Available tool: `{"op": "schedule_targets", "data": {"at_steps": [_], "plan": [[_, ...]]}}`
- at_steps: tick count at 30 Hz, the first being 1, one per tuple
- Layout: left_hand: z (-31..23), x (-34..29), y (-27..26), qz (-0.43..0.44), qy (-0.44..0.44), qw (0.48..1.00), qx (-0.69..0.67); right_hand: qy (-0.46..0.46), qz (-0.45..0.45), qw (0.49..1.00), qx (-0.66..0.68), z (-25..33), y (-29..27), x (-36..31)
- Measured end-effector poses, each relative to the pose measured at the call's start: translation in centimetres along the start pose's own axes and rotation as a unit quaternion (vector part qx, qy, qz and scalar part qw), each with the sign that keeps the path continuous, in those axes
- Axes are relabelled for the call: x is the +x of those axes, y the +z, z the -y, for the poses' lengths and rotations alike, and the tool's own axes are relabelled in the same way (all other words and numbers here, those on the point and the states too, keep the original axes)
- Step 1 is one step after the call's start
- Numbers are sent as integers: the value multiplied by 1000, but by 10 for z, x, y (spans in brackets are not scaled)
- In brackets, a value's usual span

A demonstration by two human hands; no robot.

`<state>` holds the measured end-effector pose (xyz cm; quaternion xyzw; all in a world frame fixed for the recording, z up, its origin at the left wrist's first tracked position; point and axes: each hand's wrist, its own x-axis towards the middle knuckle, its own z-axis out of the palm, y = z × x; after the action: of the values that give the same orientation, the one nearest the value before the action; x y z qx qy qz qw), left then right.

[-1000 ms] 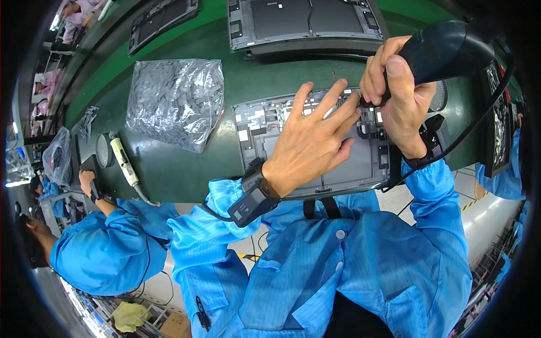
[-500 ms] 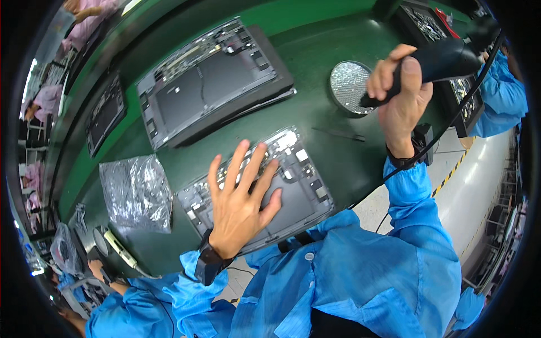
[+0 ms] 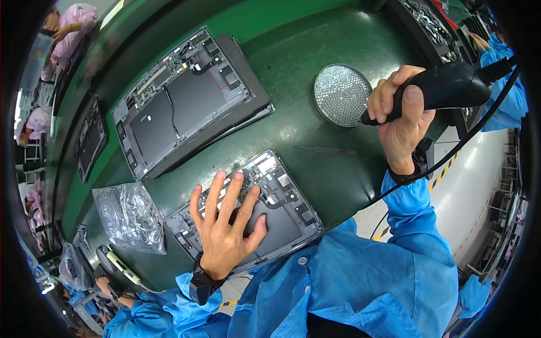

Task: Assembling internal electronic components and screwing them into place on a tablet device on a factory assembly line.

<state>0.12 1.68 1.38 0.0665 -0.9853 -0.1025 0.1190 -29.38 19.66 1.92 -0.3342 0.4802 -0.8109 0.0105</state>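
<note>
Palm down, my left hand (image 3: pixel 228 222) lies with fingers spread over an opened laptop base (image 3: pixel 287 222) at the table's near edge. Its fingers cover part of the circuit board. My right hand (image 3: pixel 403 110) is wrapped round a black corded electric screwdriver (image 3: pixel 448 87), its tip pointing left. That tip is at the right rim of a round dish (image 3: pixel 342 96) full of tiny shiny pieces, probably screws; I cannot tell whether it touches them. Black tweezers (image 3: pixel 326 150) lie on the table between the dish and the laptop base.
A stack of laptop bases (image 3: pixel 186 104) stands at the back left, with another base (image 3: pixel 91 138) beyond it. A clear plastic bag (image 3: pixel 129 217) lies left of my hand. Black trays of parts (image 3: pixel 431 25) are at the far right. Co-workers in blue (image 3: pixel 504 84) are nearby.
The whole view has shifted, so the table things sit lower and further left. The screwdriver's tip stays near the dish's right side. My left hand remains spread on the laptop base.
</note>
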Motion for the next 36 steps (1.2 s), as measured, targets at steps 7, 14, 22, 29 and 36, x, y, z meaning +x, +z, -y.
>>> {"op": "schedule_targets", "data": {"at_steps": [7, 14, 22, 29, 36], "plan": [[1, -1, 2, 0, -6, 1000, 0, -6, 11, 1000, -6, -3, -1, -1], [3, 0, 0, -3, -5, 1000, -3, -3, 11, 1000, -20, -3, 3, -3], [1, -2, 1, -29, -16, 999, -20, -15, -3, 999, -36, 5, 9, -2], [7, 17, 8, -129, 17, 985, -108, 3, 101, 981, 167, 25, 97, 1], [1, 37, 25, -197, -90, 956, -199, 80, 205, 972, 83, 16, 140, -34]]}}
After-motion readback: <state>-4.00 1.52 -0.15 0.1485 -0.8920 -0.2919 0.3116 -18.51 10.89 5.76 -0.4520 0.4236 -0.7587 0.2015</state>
